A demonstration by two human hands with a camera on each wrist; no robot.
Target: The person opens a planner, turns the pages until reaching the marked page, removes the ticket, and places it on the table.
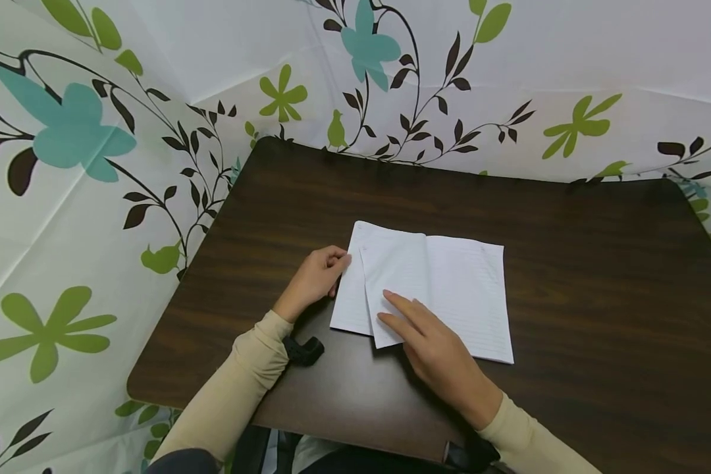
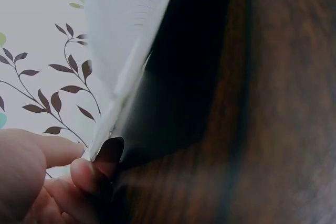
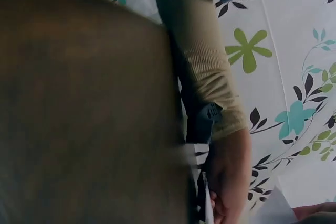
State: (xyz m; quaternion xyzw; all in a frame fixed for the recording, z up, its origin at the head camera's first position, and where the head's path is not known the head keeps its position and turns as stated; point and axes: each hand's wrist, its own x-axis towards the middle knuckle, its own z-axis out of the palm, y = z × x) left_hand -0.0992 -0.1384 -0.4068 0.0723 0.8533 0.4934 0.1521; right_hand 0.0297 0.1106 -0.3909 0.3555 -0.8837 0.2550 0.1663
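Head view: the right hand (image 1: 437, 349), fingers parted, lies over a skewed white paper leaf (image 1: 395, 266) extending ahead and leftward, long axis running away; contact cannot be told. Farther off, the left hand (image 1: 316, 275) pinches the left edge of the open, white, lined paper notebook (image 1: 469, 296) beneath.

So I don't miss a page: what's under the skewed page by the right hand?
Beneath the skewed page, a strip of another page shows past its left edge. Whatever the rest of the skewed page covers can't be seen.
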